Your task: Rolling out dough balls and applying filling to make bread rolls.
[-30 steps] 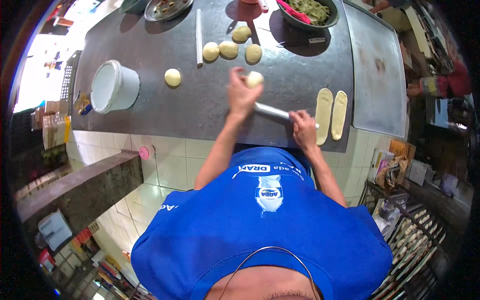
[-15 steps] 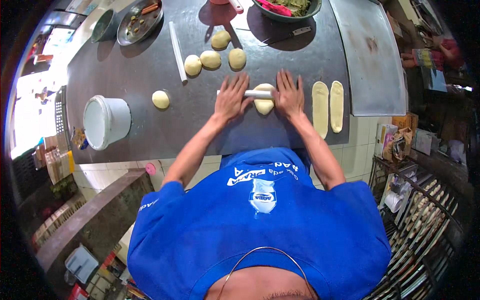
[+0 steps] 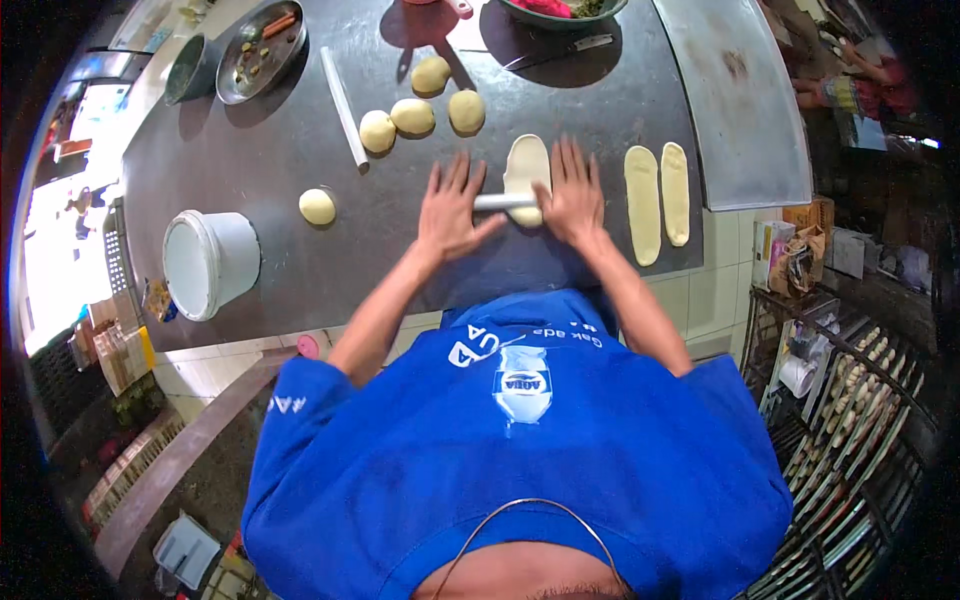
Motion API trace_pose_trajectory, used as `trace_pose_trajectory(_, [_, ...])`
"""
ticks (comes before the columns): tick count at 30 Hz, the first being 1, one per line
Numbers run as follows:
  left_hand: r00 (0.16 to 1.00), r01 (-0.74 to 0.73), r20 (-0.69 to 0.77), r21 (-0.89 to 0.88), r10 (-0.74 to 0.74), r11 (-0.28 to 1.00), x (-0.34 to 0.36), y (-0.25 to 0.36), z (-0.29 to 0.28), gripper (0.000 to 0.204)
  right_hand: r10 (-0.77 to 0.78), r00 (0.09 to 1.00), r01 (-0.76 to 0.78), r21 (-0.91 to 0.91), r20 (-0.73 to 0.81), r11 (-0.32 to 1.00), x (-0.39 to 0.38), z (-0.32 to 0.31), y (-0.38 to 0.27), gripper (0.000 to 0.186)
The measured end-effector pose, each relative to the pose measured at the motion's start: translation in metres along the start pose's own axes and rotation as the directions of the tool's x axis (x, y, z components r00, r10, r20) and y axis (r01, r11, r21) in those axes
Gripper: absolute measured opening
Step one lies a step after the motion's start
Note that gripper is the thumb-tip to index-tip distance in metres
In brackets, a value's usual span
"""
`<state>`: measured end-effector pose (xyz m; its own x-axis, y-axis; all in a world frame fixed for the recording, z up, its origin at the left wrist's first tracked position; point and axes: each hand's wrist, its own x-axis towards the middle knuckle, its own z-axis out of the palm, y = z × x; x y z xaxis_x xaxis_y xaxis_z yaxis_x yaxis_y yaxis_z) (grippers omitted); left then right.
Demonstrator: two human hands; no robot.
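Observation:
A piece of dough [image 3: 526, 165], flattened into a long oval, lies on the dark table in front of me. Across its near part rests a thin pale rolling pin [image 3: 490, 202]. My left hand [image 3: 450, 212] lies flat over the pin's left end, fingers stretched and apart. Over the right end my right hand [image 3: 574, 200] is likewise flat with fingers extended, hiding that end. Two long rolled dough strips [image 3: 643, 205] lie to the right of my right hand. Several round dough balls [image 3: 413, 117] sit beyond my left hand, and a single dough ball [image 3: 317, 206] is further left.
A white bucket [image 3: 232, 255] stands at the table's left. A second pale rod [image 3: 345, 105] lies beside the dough balls. Farther back are a metal pan [image 3: 225, 85], a knife [image 3: 592, 42] and a filled bowl [image 3: 575, 20]. A metal tray [image 3: 745, 130] borders the right side.
The rolling pin has moved toward me under both hands. The dough beneath it has become longer and flatter, extending away from me. The whole view has shifted slightly.

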<state>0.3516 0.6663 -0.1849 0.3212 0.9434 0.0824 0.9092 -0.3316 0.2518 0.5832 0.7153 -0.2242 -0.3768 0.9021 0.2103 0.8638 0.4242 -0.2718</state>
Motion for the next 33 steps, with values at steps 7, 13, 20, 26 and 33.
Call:
trace_pose_trajectory(7, [0.996,0.065,0.069,-0.186,-0.053,0.98,-0.118,0.062,-0.002,0.071,-0.073,0.985,0.052,0.132,0.157,0.99,-0.136,-0.042,-0.029,0.066])
trace_pose_trajectory(13, [0.986,0.116,-0.114,-0.03,-0.119,0.993,-0.078,0.046,0.003,0.062,-0.07,0.994,0.058,0.124,0.09,0.991,-0.113,-0.027,-0.009,0.058])
trace_pose_trajectory(20, [0.981,0.117,-0.16,0.034,-0.11,0.993,-0.118,0.066,0.041,0.059,-0.059,0.998,0.06,-0.019,0.031,0.998,-0.156,-0.021,-0.021,0.06])
trace_pose_trajectory(26, [0.984,-0.008,-0.177,-0.037,0.001,0.999,-0.208,0.063,0.043,0.038,-0.111,0.994,0.105,0.203,0.021,0.974,-0.199,-0.045,-0.033,0.058])
trace_pose_trajectory(33, [0.789,0.539,-0.349,-0.004,-0.507,0.842,-0.219,0.007,-0.007,0.031,0.168,0.975,-0.155,0.097,-0.143,0.983,-0.041,-0.029,-0.025,0.035])
